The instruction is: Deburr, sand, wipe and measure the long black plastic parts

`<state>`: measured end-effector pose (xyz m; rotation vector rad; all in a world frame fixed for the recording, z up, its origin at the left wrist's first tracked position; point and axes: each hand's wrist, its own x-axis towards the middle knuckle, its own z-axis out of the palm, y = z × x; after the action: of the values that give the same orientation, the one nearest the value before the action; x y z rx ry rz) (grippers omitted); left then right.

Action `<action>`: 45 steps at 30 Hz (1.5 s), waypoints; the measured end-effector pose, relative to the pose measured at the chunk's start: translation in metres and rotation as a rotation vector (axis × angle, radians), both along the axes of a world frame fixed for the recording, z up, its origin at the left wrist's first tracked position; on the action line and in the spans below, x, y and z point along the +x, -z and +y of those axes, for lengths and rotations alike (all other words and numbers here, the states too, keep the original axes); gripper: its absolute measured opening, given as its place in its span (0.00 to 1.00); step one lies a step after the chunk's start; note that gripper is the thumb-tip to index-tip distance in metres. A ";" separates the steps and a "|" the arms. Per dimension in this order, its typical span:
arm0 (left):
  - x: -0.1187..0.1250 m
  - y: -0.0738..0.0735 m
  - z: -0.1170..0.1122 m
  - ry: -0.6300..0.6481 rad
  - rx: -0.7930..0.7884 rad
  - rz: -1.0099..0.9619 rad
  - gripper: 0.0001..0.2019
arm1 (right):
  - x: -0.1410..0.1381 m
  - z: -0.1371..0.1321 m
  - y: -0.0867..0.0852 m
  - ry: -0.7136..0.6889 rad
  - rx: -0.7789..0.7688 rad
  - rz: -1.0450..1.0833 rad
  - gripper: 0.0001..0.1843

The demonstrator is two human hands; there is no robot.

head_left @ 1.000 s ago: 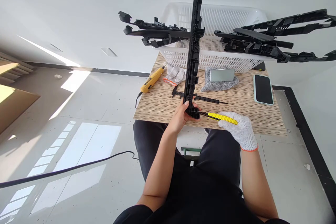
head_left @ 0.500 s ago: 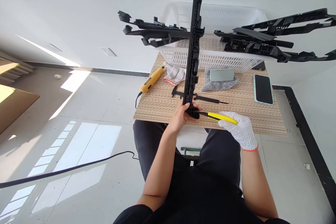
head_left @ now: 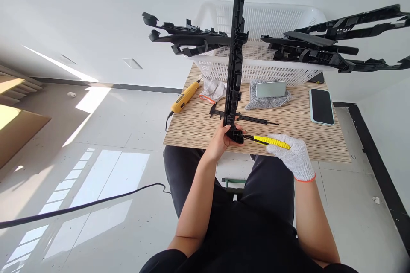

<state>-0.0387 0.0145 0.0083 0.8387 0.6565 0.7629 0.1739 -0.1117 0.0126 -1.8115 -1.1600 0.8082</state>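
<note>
My bare left hand point(head_left: 220, 140) grips the near end of a long black plastic trim part point(head_left: 236, 55) that stands lengthwise away from me over the striped wooden table point(head_left: 198, 128). My right hand point(head_left: 293, 158), in a white knit glove, is closed on a yellow-handled utility knife point(head_left: 270, 141). The knife's tip touches the part's near end, right beside my left thumb.
A white mesh basket point(head_left: 265, 66) at the table's far side carries several long black trim parts point(head_left: 320, 49) sticking out both ways. On the table lie a yellow rotary tool point(head_left: 185, 97), a spare glove point(head_left: 213, 90), a black caliper point(head_left: 250, 118), a grey cloth with a small block point(head_left: 270, 90) and a phone point(head_left: 321, 106). A black cable point(head_left: 80, 207) crosses the floor.
Hardly anything differs; the view has shifted slightly, and both hands stay on the part and knife in the same place.
</note>
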 end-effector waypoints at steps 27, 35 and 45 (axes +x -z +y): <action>0.003 0.003 -0.001 -0.023 0.058 0.049 0.24 | -0.003 -0.002 -0.005 0.029 0.055 -0.112 0.22; 0.002 0.004 -0.004 -0.053 0.131 0.102 0.26 | -0.002 -0.005 0.002 0.119 0.056 -0.035 0.21; 0.000 0.003 -0.005 -0.023 0.090 0.031 0.28 | -0.013 0.005 -0.002 0.077 0.058 0.055 0.24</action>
<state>-0.0387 0.0094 0.0053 0.9278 0.6642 0.8058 0.1610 -0.1070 0.0147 -1.7649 -1.0615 0.7670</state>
